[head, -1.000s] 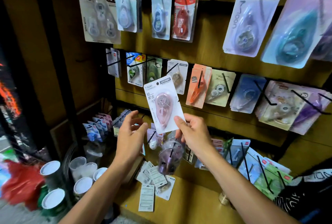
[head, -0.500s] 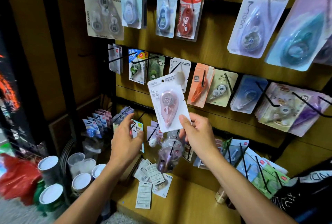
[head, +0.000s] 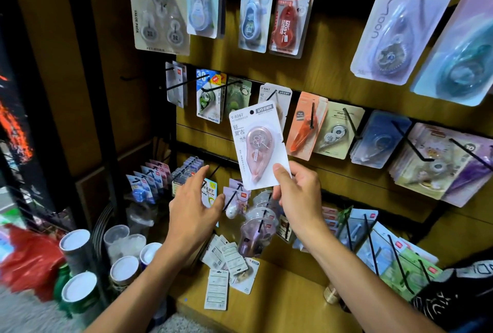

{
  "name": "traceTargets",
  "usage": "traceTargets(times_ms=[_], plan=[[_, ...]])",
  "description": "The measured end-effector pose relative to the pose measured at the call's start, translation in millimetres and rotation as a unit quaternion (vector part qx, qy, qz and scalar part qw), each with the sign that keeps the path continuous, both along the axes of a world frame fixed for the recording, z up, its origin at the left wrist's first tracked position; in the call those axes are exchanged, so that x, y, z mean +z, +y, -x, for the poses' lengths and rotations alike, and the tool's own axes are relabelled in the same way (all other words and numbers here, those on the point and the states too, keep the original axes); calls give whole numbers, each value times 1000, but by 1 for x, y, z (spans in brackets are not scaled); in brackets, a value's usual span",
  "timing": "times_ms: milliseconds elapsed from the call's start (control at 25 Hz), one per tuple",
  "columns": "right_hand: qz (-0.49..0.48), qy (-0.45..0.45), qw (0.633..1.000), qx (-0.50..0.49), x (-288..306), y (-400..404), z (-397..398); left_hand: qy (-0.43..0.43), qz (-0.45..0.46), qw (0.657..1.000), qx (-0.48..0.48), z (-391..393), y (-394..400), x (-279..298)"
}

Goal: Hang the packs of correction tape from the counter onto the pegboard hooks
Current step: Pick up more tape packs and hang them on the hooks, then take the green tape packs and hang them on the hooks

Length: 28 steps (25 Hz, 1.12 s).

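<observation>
One pack (head: pixel 257 145) is up in the air, pinched at its lower right corner by the right hand (head: pixel 298 194), thumb on the front of the card. It stands nearly upright in front of the pegboard (head: pixel 328 76), just before the same brand's packs on the middle-row hook (head: pixel 272 95), its punched hole not yet on the wire. The left hand (head: pixel 192 212) hovers lower, fingers spread and relaxed, holding nothing.

By my guess the job is partway: many hooks already carry packs, while a small heap of loose packs (head: pixel 229 268) lies at the counter's left edge (head: pixel 266 303), most of them face down with printed backs showing, waiting their turn.

The held pack is a stiff white card, glossy, with a clear teardrop blister over a pale pink dispenser. The hooks are thin black wire, angled upward; the board behind is slatted brown wood.
</observation>
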State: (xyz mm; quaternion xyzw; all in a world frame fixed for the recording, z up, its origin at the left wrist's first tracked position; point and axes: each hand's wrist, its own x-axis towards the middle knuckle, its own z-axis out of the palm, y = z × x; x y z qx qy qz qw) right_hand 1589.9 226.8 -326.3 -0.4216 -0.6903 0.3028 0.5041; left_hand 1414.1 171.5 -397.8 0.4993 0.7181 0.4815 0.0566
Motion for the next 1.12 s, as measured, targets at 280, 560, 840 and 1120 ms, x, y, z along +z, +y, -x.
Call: traceTargets(times_ms=[280, 560, 840, 1120], plan=[[37, 2, 999, -7, 4, -2, 9, -5, 6, 1000, -8, 3, 9, -12], [217, 79, 969, -84, 38, 97, 38, 71, 4, 997, 8, 15, 26, -5], [295, 80, 949, -78, 22, 140, 51, 107, -12, 994, 24, 43, 25, 3], [76, -123, 989, -36, -97, 0, -9, 79, 88, 992, 34, 29, -12, -45]])
